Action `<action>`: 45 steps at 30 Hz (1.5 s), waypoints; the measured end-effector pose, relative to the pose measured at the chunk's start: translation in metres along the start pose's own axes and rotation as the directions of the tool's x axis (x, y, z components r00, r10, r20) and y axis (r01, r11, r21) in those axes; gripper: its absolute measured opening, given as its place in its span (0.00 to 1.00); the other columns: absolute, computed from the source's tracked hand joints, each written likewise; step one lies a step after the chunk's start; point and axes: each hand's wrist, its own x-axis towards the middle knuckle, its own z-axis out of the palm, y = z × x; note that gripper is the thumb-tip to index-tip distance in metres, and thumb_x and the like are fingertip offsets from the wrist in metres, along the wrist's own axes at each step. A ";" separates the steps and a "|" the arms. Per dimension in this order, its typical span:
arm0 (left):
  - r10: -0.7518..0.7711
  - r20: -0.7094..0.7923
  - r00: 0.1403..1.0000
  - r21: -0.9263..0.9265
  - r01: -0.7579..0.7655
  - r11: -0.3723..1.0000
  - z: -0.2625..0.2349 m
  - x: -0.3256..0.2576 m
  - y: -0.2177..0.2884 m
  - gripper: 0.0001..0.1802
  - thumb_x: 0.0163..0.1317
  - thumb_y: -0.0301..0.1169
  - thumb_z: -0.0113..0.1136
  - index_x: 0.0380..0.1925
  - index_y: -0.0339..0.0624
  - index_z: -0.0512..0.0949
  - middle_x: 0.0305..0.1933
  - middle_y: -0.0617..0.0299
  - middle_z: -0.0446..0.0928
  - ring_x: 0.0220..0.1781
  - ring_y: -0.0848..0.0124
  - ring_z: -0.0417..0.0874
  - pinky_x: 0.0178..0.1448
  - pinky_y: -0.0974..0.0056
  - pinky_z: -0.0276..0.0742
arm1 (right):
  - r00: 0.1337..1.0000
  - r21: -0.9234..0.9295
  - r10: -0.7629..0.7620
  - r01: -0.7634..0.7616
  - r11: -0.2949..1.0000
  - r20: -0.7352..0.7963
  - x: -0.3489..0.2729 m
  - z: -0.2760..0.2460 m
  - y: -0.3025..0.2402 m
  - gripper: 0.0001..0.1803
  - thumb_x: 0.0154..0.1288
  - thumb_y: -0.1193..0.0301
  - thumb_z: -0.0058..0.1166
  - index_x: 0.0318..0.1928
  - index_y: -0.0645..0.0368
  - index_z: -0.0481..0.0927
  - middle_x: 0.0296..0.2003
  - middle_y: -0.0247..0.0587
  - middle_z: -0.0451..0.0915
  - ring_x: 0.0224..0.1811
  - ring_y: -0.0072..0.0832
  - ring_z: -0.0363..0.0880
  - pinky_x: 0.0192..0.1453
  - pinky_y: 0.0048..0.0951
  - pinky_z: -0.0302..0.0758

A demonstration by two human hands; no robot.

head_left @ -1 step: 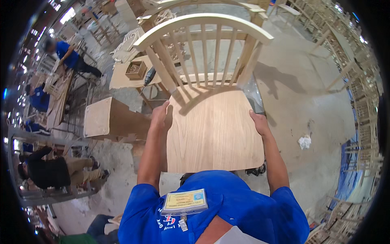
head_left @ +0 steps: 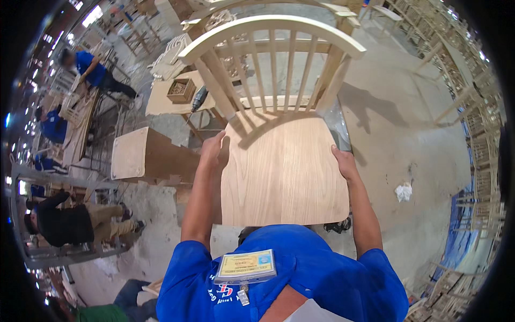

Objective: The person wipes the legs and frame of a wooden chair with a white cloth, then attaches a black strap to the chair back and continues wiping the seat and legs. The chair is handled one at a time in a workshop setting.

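Observation:
An unpainted wooden chair (head_left: pixel 284 172) stands in front of me, its flat seat toward me and its curved, spindled backrest (head_left: pixel 273 27) at the far side. My left hand (head_left: pixel 213 152) grips the seat's left edge, thumb along the rim. At the opposite edge, my right hand (head_left: pixel 345 162) holds the seat in the same way. The fingers of both hands curl out of sight at the sides or underneath. A curved shadow of the backrest falls across the rear of the seat.
Left of the chair are a wooden block-like stand (head_left: pixel 130 154) and a small table (head_left: pixel 161 102) bearing a box of small parts (head_left: pixel 181 91) and a power drill (head_left: pixel 199 99). Crumpled white paper (head_left: pixel 403 192) lies on the right. Co-workers (head_left: pixel 90 70) are at the far left; chair frames line the right.
The view has shifted very slightly, and the chair's backrest appears a little higher and further right. Both hands keep the same hold on the seat.

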 end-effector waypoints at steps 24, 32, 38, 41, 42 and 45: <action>0.166 0.085 0.982 -0.103 -0.157 0.982 -0.001 -0.060 -0.031 0.22 0.77 0.44 0.54 0.44 0.32 0.82 0.35 0.72 0.77 0.36 0.80 0.72 0.41 0.68 0.71 | 0.979 -0.259 -0.059 0.006 0.966 -0.195 0.000 -0.010 -0.005 0.32 0.77 0.47 0.50 0.53 0.68 0.83 0.46 0.60 0.86 0.51 0.47 0.85 0.58 0.41 0.76; 0.151 0.138 0.979 -0.175 -0.126 0.976 0.004 -0.025 -0.029 0.23 0.77 0.43 0.54 0.46 0.30 0.81 0.41 0.63 0.83 0.42 0.78 0.78 0.49 0.67 0.75 | 0.963 -0.284 -0.069 -0.008 0.959 -0.260 0.007 0.000 -0.027 0.34 0.76 0.46 0.50 0.51 0.72 0.83 0.44 0.61 0.86 0.48 0.47 0.86 0.56 0.41 0.77; 0.213 0.166 0.963 -0.142 -0.190 0.971 0.007 -0.038 -0.024 0.22 0.75 0.43 0.54 0.47 0.31 0.81 0.41 0.62 0.83 0.41 0.76 0.79 0.49 0.65 0.76 | 0.907 -0.422 -0.126 -0.062 0.904 -0.402 -0.017 0.000 0.001 0.39 0.72 0.39 0.49 0.51 0.69 0.84 0.47 0.66 0.84 0.53 0.58 0.83 0.59 0.49 0.75; 0.173 0.051 0.984 -0.052 -0.170 0.984 -0.003 -0.055 -0.034 0.22 0.76 0.44 0.53 0.42 0.32 0.80 0.37 0.65 0.81 0.39 0.76 0.78 0.45 0.64 0.76 | 0.919 -0.432 -0.086 -0.098 0.897 -0.386 -0.013 0.014 -0.011 0.40 0.70 0.37 0.50 0.51 0.68 0.85 0.45 0.66 0.85 0.52 0.59 0.83 0.58 0.50 0.76; 0.177 0.028 0.984 -0.069 -0.175 0.982 -0.001 -0.055 -0.030 0.21 0.76 0.44 0.53 0.41 0.33 0.80 0.37 0.66 0.81 0.39 0.76 0.78 0.45 0.64 0.76 | 0.921 -0.452 -0.090 -0.099 0.886 -0.378 -0.010 0.011 -0.017 0.40 0.70 0.37 0.50 0.51 0.68 0.85 0.45 0.66 0.85 0.51 0.59 0.83 0.57 0.50 0.76; 0.181 0.125 0.976 -0.014 -0.180 0.984 0.013 -0.045 -0.016 0.21 0.78 0.44 0.53 0.43 0.33 0.81 0.39 0.65 0.82 0.40 0.77 0.78 0.45 0.64 0.76 | 0.865 -0.458 -0.149 -0.102 0.883 -0.480 -0.003 -0.006 -0.014 0.39 0.70 0.39 0.52 0.48 0.71 0.85 0.41 0.68 0.85 0.48 0.58 0.84 0.54 0.48 0.77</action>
